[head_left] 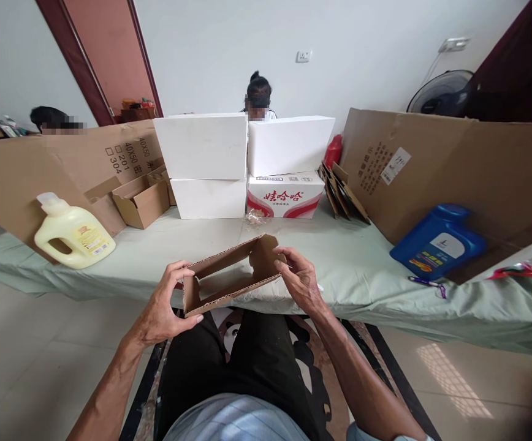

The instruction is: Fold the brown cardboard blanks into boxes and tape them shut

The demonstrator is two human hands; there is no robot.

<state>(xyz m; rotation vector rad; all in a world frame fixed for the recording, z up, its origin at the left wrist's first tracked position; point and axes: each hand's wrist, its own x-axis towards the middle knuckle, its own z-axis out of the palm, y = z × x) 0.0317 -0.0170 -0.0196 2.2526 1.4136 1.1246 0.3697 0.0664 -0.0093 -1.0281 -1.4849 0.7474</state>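
Note:
Between my two hands, tilted above the front edge of the table, is a small brown cardboard box [233, 298] standing open as a frame; light shows through its middle. My left hand [167, 306] grips its left end, thumb below and fingers over the top edge. At the right end, my right hand [299, 277] pinches the cardboard by a raised flap, thumb and fingers closed on it. The palm side of each hand is partly hidden.
White boxes [201, 147] are stacked at the back beside a red-and-white printed carton [284, 197]. Folded cardboard pieces [343, 193] lean at right. A yellow jug [75, 236] and a blue bottle [438, 245] stand near large cardboard sheets [491, 177]. A person [260, 98] sits behind.

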